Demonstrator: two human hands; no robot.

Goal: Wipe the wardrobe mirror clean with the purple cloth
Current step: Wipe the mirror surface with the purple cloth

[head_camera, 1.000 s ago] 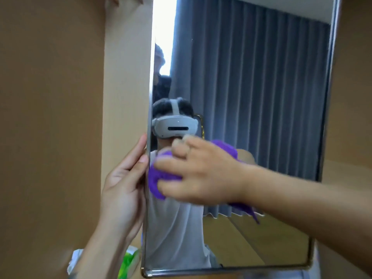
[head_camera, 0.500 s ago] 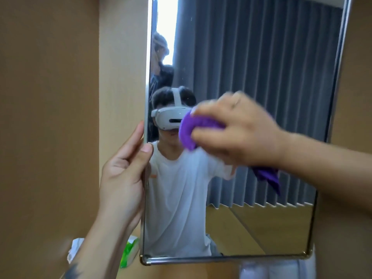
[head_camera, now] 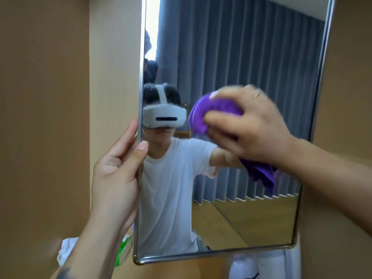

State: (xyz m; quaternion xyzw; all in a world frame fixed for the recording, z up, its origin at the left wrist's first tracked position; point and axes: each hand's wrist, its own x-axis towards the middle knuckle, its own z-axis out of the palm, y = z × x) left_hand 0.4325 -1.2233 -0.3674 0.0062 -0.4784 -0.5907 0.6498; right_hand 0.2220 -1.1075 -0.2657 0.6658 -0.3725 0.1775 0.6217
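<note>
The wardrobe mirror (head_camera: pixel 241 47) is a tall metal-framed panel filling the middle of the head view, reflecting a grey curtain and a person in a white shirt. My left hand (head_camera: pixel 116 174) grips the mirror's left edge, thumb on the glass and fingers behind the frame. My right hand (head_camera: pixel 251 125) presses the bunched purple cloth (head_camera: pixel 203 113) flat against the glass at mid-height, right of centre. A loose tail of the cloth hangs below my wrist. My right hand is blurred.
Light brown wardrobe panels (head_camera: pixel 44 117) stand to the left and right of the mirror. Below left of the frame lie a crumpled white item (head_camera: pixel 66 250) and a green packet (head_camera: pixel 123 250). A white object (head_camera: pixel 259 264) shows under the mirror's lower edge.
My right hand has swept the cloth from low near the mirror's left edge up and to the right across the glass. My left hand has kept its grip on the frame.
</note>
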